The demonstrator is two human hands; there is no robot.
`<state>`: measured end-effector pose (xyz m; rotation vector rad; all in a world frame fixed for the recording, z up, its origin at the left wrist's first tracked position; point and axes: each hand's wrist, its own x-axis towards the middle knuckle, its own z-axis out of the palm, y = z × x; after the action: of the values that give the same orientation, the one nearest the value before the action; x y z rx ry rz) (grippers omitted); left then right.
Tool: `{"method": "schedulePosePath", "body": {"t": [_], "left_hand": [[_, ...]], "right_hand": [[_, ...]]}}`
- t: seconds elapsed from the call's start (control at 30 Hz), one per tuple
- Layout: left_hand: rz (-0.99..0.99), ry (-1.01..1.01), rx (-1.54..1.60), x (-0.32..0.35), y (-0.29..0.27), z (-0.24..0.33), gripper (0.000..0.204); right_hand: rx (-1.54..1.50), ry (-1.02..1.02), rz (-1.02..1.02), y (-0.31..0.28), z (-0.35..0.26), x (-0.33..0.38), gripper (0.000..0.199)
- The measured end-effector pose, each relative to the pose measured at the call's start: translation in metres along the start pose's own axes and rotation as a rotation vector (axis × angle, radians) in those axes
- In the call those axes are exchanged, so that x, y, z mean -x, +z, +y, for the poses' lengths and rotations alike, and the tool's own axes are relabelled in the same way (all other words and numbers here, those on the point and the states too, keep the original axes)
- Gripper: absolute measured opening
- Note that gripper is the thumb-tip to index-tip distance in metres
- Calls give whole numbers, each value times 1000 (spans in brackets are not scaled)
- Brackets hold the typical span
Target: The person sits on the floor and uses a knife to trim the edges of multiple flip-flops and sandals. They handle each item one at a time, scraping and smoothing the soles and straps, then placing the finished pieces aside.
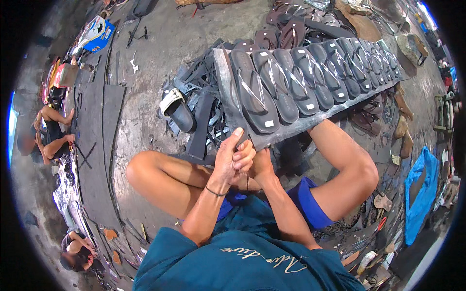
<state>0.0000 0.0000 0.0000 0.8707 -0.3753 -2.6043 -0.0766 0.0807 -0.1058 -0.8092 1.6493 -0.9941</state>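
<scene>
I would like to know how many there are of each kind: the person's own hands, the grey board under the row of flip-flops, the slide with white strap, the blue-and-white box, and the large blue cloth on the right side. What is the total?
Own hands: 2 (left hand, right hand)
Grey board: 1
White-strapped slide: 1
Blue-and-white box: 1
Large blue cloth: 1
Total: 6

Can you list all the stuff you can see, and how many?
Flip-flops: over ten, dark grey, lined up on the board
Board: one, grey, under them
Slide sandal: one, black with cream strap, left of the board
Other flip-flops: several, brownish, beyond the board
Scraps: many, mostly dark, around the board
Box: one, blue and white, upper left
Sheet: one, blue, far right
Other people: at least two, dark clothing, left
Shirt: one, teal, bottom
Left hand: one, bare, gripping a dark piece
Right hand: one, bare, beside it
</scene>
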Motion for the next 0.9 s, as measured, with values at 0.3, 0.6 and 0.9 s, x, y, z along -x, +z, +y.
{"method": "schedulePosePath", "body": {"t": [0.3,0.6,0.9], "left_hand": [[-165,51,1,30,8,25,45],[15,569,-177,61,-11,76,49],[367,214,-387,-57,-46,-34,42]], "right_hand": [[330,-891,957,9,-65,-98,32],[-267,-288,414,13,-130,-150,35],[-565,-208,403,6,-112,3,28]]}}
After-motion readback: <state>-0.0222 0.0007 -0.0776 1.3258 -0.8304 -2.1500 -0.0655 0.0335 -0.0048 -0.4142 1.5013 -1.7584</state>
